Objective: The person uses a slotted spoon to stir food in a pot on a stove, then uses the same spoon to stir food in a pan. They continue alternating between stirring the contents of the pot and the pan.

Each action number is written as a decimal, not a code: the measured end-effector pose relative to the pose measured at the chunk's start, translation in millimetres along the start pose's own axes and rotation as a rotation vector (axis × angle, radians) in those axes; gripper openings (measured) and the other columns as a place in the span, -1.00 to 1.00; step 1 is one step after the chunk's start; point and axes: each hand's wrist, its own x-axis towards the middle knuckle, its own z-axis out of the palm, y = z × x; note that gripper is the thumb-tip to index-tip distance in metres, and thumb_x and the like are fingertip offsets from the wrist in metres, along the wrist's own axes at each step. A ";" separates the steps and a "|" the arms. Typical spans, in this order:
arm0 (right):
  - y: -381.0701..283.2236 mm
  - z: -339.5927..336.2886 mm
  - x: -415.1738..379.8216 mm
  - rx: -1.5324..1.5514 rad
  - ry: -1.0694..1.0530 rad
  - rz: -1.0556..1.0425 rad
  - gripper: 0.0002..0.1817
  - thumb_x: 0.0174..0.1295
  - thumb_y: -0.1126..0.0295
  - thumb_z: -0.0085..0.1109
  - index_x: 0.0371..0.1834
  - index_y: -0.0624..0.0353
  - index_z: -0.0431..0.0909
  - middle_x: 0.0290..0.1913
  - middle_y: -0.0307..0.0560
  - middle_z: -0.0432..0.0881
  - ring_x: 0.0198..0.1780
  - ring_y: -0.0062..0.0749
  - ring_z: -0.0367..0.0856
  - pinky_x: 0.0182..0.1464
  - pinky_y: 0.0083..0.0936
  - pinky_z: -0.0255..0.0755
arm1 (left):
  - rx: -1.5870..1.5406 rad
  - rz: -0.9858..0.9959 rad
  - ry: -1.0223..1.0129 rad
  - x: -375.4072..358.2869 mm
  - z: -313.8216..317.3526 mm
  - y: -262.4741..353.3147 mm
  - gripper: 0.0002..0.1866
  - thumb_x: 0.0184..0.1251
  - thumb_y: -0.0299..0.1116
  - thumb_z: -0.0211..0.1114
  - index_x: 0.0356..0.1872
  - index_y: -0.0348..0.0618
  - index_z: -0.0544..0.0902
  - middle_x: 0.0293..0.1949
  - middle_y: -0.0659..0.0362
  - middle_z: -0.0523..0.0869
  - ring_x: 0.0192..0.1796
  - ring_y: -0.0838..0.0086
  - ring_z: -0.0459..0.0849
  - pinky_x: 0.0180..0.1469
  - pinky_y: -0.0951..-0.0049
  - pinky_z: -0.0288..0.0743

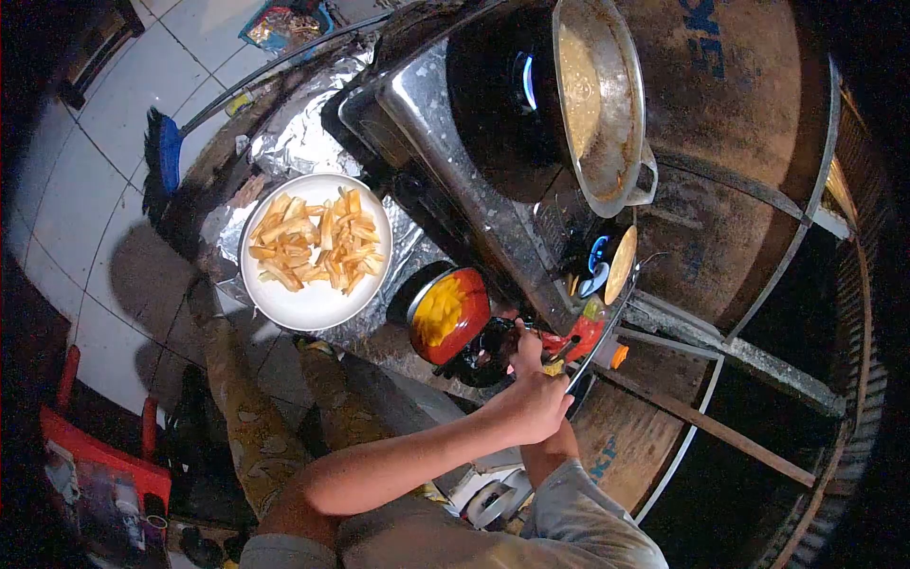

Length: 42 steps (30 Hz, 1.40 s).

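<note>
My left hand (536,408) is closed around a thin metal handle (599,346) that slants up to the right. Beyond it my right hand (527,351) reaches to the edge of a dark, shiny bowl (488,351); its fingers are partly hidden, and its grip is unclear. Beside that bowl sits a red bowl (474,318) with yellow-orange contents (441,311). A white plate (313,308) holds pale, fried-looking strips (327,232). Near the far end of the handle, a round tan surface (620,266) lies beside a blue flame.
A large metal pan (616,142) with bubbling liquid stands over a flame on the stove (427,104). Foil (308,133) covers part of the counter. An orange-capped bottle (611,355) is beyond my hands. A blue broom (169,152) and red chair (104,446) are left.
</note>
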 end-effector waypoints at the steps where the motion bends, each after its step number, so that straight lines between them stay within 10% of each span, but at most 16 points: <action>1: -3.5 1.8 -3.9 -0.032 0.030 0.010 -0.71 0.08 0.30 0.36 -0.21 0.11 0.48 -0.35 -0.16 0.57 -0.36 -0.37 0.54 -0.31 -0.30 0.47 | 0.001 0.003 -0.004 0.1 0.8 -0.8 -0.76 0.30 -0.33 0.11 -0.34 -0.38 0.50 -0.49 -0.22 0.62 -0.34 -0.12 0.64 -0.25 0.00 0.50; 6: -2.3 -6.3 -4.6 -0.689 0.071 -0.346 -0.59 0.02 0.21 0.42 -0.16 0.17 0.49 -0.25 -0.13 0.59 -0.28 -0.36 0.53 -0.26 -0.34 0.44 | -0.046 0.016 -0.033 0.9 -0.2 -1.0 -0.76 0.30 -0.33 0.11 -0.35 -0.38 0.50 -0.50 -0.22 0.62 -0.35 -0.11 0.65 -0.25 0.00 0.50; 15: -34.1 29.5 -48.4 -0.204 0.070 -0.055 -0.75 0.07 0.41 0.34 -0.20 0.09 0.50 -0.33 -0.19 0.60 -0.39 -0.34 0.58 -0.35 -0.30 0.52 | 0.002 0.003 -0.005 0.6 4.9 -2.2 -0.76 0.29 -0.33 0.11 -0.36 -0.38 0.50 -0.50 -0.23 0.61 -0.36 -0.11 0.65 -0.26 0.00 0.50; 29: -0.8 -1.3 -11.7 -0.319 -0.060 -0.329 -0.70 0.08 0.41 0.30 -0.11 0.12 0.48 -0.31 -0.14 0.59 -0.32 -0.29 0.59 -0.29 -0.32 0.52 | -0.066 0.020 0.000 1.5 5.3 -3.6 -0.76 0.29 -0.34 0.12 -0.39 -0.38 0.50 -0.54 -0.21 0.61 -0.38 -0.11 0.65 -0.30 0.02 0.50; 31: 6.8 -9.0 14.0 -0.067 -0.024 -0.074 -0.57 -0.01 0.43 0.33 -0.02 0.13 0.48 -0.30 -0.08 0.60 -0.26 -0.21 0.60 -0.24 -0.29 0.50 | -0.088 0.021 -0.002 1.7 1.7 -2.3 -0.76 0.29 -0.34 0.12 -0.39 -0.39 0.50 -0.54 -0.21 0.61 -0.39 -0.11 0.65 -0.30 0.02 0.50; 35: 59.8 -81.1 95.1 -0.931 -0.227 -0.583 -0.28 -0.26 0.45 0.33 0.16 0.12 0.42 -0.28 0.07 0.60 -0.17 0.02 0.58 -0.14 -0.21 0.44 | -0.084 -0.007 -0.046 2.7 -0.7 -1.0 -0.76 0.28 -0.34 0.13 -0.39 -0.39 0.51 -0.53 -0.21 0.61 -0.38 -0.11 0.65 -0.30 0.03 0.51; 42: 38.0 -39.4 64.6 -0.250 -0.092 -0.150 -0.22 -0.28 0.47 0.29 0.23 0.10 0.40 -0.23 0.19 0.56 -0.12 0.15 0.52 -0.07 -0.22 0.40 | -0.073 0.005 -0.029 2.8 -0.8 0.6 -0.77 0.27 -0.36 0.13 -0.37 -0.40 0.51 -0.52 -0.21 0.61 -0.36 -0.12 0.64 -0.26 0.01 0.50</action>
